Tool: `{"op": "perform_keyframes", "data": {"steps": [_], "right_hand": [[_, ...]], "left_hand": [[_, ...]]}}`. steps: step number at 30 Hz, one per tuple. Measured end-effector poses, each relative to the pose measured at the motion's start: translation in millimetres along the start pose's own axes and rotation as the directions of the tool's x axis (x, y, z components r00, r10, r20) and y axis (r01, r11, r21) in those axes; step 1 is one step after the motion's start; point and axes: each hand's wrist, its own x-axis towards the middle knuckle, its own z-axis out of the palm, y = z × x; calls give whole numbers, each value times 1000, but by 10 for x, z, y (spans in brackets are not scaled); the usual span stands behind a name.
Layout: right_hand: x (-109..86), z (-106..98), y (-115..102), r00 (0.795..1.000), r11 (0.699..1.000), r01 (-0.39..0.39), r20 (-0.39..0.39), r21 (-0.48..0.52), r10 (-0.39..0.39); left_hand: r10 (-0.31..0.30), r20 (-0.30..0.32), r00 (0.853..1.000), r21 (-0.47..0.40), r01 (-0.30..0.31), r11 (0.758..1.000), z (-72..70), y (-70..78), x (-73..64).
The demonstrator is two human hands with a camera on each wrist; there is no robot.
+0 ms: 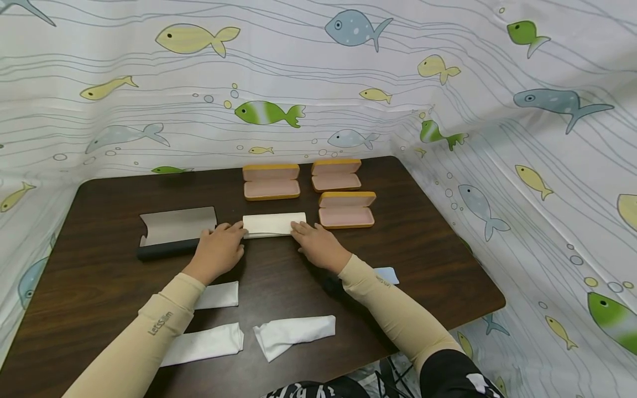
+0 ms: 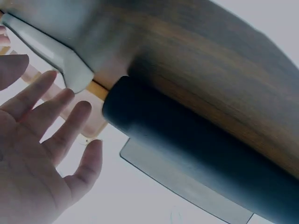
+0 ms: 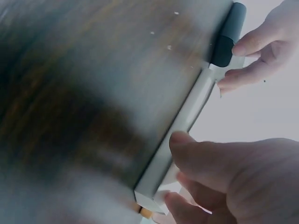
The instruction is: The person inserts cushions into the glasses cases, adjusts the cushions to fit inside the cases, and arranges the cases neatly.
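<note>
A long white glasses case (image 1: 269, 224) lies between my hands on the table. My left hand (image 1: 218, 251) touches its left end, the fingers spread and nearly straight in the left wrist view. At the other end, my right hand (image 1: 320, 246) holds the case, its thumb (image 3: 196, 154) against the near side and its fingers over the top. Close by on the left lies an opened black glasses case (image 2: 187, 144) with a grey lining (image 1: 179, 224). The inside of the white case is hidden.
Three yellow glasses cases stand open with pink linings: one behind (image 1: 271, 190), one at the back right (image 1: 335, 182), one right (image 1: 346, 218). White folded cloths (image 1: 296, 331) (image 1: 219, 296) lie in front. A light blue piece (image 1: 387, 275) shows beside my right forearm.
</note>
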Motion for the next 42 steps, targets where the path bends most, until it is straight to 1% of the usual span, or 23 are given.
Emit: {"op": "perform_keyframes", "data": {"steps": [3, 7, 9, 10, 13, 16, 19, 22, 26, 30, 35, 38, 42], "right_hand": [[-29, -27, 8, 1000, 999, -2, 20, 49, 1], [-97, -72, 19, 999, 989, -14, 43, 146, 8], [-146, -95, 27, 998, 979, -22, 58, 201, 10], [-173, -106, 32, 998, 973, -23, 69, 228, 8], [-260, -136, 40, 994, 957, -18, 106, 291, -13], [-349, -156, 35, 988, 940, -6, 148, 340, -47], [-432, -165, 12, 982, 926, 1, 173, 378, -72], [-505, -175, -23, 977, 913, 3, 194, 407, -89], [-589, -198, -80, 964, 902, -12, 245, 432, -105], [-652, -189, -150, 948, 896, -36, 300, 443, -110], [-717, -172, -241, 932, 893, -42, 339, 448, -126], [-744, -173, -272, 928, 894, -34, 346, 448, -138], [-780, -162, -298, 930, 904, -11, 336, 428, -148]], "left_hand": [[28, -40, 999, 0, -28, 1000, -10, 31, -12], [79, -83, 993, -12, -80, 997, -44, 75, -52], [101, -76, 992, -30, -104, 994, -60, 90, -75], [111, -66, 992, -43, -114, 993, -65, 99, -90], [142, -6, 990, -105, -142, 984, -84, 130, -145], [160, 66, 985, -188, -145, 971, -100, 180, -214], [180, 124, 976, -249, -145, 958, -105, 243, -286], [204, 169, 964, -291, -148, 945, -92, 313, -353], [241, 228, 943, -354, -150, 923, -73, 407, -428], [286, 280, 917, -419, -151, 895, -52, 490, -504], [367, 296, 882, -469, -200, 860, -37, 555, -599], [385, 309, 870, -470, -213, 857, -40, 588, -640], [390, 321, 863, -441, -228, 868, -37, 631, -680]]}}
